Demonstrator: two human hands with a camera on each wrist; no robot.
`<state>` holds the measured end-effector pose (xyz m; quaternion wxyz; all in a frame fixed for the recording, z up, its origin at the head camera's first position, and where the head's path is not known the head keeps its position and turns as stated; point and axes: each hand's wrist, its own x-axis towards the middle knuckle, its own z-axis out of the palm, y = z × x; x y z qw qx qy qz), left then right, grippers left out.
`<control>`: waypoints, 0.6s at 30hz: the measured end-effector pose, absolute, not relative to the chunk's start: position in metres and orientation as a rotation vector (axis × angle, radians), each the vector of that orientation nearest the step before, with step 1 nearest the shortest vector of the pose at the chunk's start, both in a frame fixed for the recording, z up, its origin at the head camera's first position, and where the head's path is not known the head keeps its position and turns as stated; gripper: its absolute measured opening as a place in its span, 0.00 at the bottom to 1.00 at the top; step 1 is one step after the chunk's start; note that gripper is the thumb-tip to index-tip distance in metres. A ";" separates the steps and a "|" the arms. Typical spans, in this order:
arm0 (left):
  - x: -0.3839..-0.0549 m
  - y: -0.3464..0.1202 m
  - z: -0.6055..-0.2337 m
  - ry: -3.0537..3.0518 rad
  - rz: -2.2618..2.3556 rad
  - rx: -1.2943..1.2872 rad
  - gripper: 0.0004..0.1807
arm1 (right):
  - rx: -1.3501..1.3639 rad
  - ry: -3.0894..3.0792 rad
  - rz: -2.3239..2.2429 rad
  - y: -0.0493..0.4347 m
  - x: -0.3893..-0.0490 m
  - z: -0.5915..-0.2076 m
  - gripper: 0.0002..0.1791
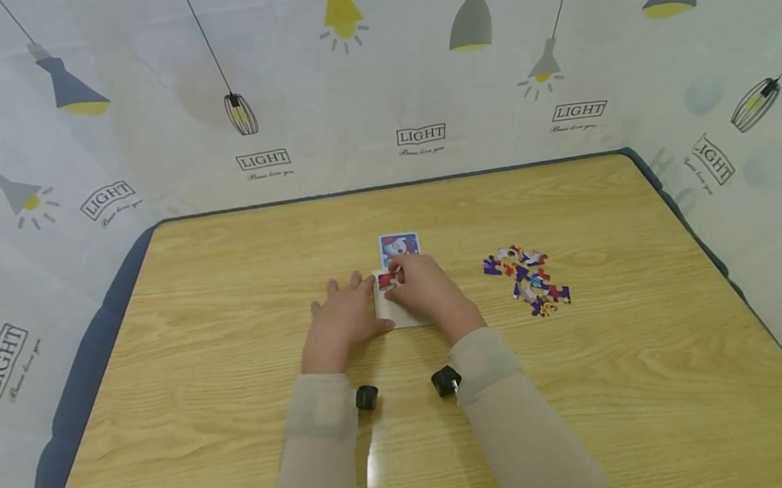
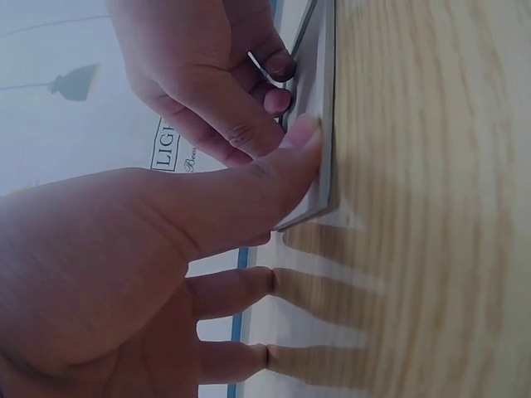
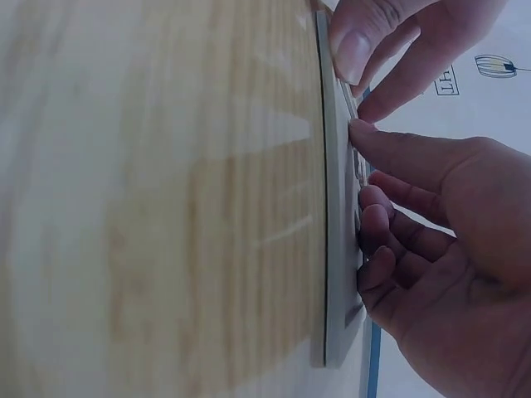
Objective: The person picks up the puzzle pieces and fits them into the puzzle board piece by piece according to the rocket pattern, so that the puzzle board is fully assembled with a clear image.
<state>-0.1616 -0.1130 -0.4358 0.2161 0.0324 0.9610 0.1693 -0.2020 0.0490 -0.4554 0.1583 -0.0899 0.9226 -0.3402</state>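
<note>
At the far-left corner of a thin, pale, flat-bottomed tray with a low raised rim point(image 1: 407, 317), a small puzzle piece printed mostly in red, with darker patches point(image 1: 386, 280), shows between the fingers. Its outline is partly covered; whether it lies flush on the tray floor cannot be told. The visible remainder of the tray floor is plain off-white; its far-right part is hidden by the right hand point(image 1: 430, 287). That hand is narrowed: thumb and forefinger pinch the red piece, the other fingers curled beneath the palm.

The left hand point(image 1: 343, 317) is spread wide along the tray's left side, thumb pressing the near rim, forefinger at the far-left corner, remaining fingers extended over the table.

Just beyond the tray stands out a small rectangular picture card with a pale border and a blue, red and white print point(image 1: 399, 244), its lower part covered by the right hand. To the right, well apart from the tray, lies a loose cluster of purple, orange, red and white cardboard puzzle pieces point(image 1: 535, 282). All rest on a yellowish wood-grain table point(image 1: 229, 287). Behind: a whitish cloth printed with hanging lamps point(image 1: 324, 96).
</note>
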 end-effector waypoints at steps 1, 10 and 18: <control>-0.161 -0.113 -0.436 2.663 0.462 0.091 0.52 | -0.257 2.638 -0.970 0.049 -0.203 -0.455 0.19; -0.162 -0.113 -0.434 2.665 0.457 0.094 0.52 | -0.233 2.618 -0.963 0.048 -0.205 -0.452 0.13; -0.163 -0.112 -0.437 2.664 0.461 0.100 0.52 | -0.235 2.605 -0.970 0.050 -0.204 -0.452 0.14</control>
